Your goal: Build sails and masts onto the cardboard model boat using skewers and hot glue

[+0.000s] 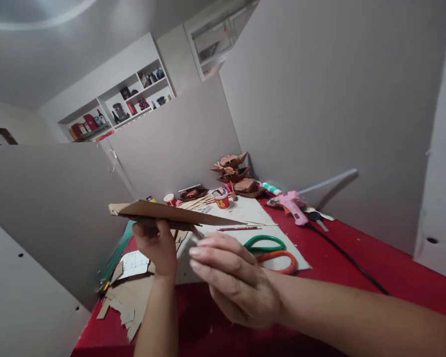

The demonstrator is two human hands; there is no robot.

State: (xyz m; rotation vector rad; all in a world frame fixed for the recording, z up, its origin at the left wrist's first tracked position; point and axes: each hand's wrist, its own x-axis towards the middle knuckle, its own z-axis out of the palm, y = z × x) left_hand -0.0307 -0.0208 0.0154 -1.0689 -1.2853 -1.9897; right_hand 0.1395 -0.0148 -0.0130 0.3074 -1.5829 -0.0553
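My left hand [158, 248] grips a flat brown cardboard piece [171, 213] from below, thumb against its underside. The piece is held above the table, seen almost edge-on, and narrows to a point on the right. My right hand [234, 277] is closed in a pinch just under the cardboard. At its fingertips shows the end of a thin brown strip [196, 232] that meets the underside; the fingers hide the rest. Scissors [277, 255] with one green and one orange handle lie behind my right hand. A pencil [240, 228] rests beyond them on a pale board [297, 255].
A pink glue gun [292, 206] with a black cord stands at the right. At the back are a paper cup [221, 200], wooden sticks [195, 202] and a brown layered model [230, 168]. Cardboard scraps [124, 312] and a marked white sheet [134, 264] lie left on the red table [357, 277].
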